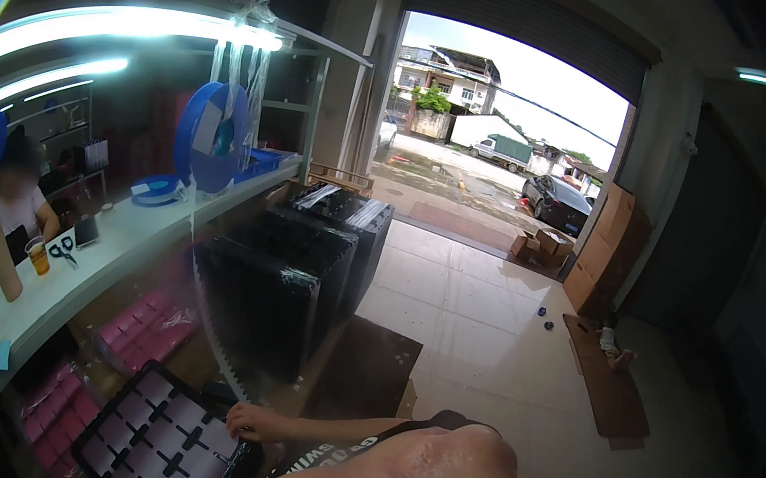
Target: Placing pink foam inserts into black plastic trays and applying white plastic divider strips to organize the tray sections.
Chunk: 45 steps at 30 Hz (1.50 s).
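A bent bare arm, most likely my left arm (414,464), crosses the lower edge very close up; its fingers cannot be made out. Beyond it, a forearm reaches in from the right to what appears to be my right hand (256,423), with its fingers bent over the edge of a black tray (103,415). Pale purple rectangular pieces (156,426), divided by black strips, fill the tray, which sits tilted at the lower left. Black cloth with pale printing (330,458) shows between the two arms.
Film-wrapped black stacks (277,255) stand ahead, beside a white counter (133,234) with a blue reel (210,139), scissors (64,250) and cups. Pink bundles (146,330) lie below. A person (15,197) sits behind the counter. Cardboard boxes (601,245) flank the open doorway.
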Motion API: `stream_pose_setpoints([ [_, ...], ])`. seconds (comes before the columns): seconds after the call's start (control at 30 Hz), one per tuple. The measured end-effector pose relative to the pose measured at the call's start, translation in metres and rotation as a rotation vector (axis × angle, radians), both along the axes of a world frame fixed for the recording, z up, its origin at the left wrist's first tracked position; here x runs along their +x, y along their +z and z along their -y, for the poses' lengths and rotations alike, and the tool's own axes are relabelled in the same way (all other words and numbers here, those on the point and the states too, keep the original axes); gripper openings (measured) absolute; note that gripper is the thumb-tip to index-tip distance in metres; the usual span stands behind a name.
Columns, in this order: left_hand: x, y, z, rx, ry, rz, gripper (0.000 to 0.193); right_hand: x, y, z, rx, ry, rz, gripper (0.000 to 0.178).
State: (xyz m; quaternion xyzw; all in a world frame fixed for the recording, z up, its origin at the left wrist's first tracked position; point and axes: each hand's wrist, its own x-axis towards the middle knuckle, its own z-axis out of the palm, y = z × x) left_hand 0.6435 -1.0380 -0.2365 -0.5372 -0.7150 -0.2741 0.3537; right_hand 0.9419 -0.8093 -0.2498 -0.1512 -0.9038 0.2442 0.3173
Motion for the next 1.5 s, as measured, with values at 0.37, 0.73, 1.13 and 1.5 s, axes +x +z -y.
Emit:
stream_pose_setpoints([
  [0.37, 0.042, -0.005, 0.009, -0.126, -0.007, 0.313, 0.022, 0.033, 0.027, -0.011, -0.019, -0.212, 0.107, 0.016],
  [0.73, 0.055, 0.006, 0.01, -0.173, 0.036, 0.336, 0.027, 0.038, 0.01, -0.01, -0.063, -0.125, 0.089, 0.018],
  [1.13, 0.101, -0.038, -0.007, -0.187, 0.093, 0.342, 0.024, 0.077, -0.018, -0.031, -0.021, -0.104, 0.009, 0.02],
  [1.5, 0.153, -0.07, -0.041, -0.119, 0.12, 0.324, 0.023, 0.122, -0.059, -0.068, 0.016, -0.178, -0.027, 0.02],
])
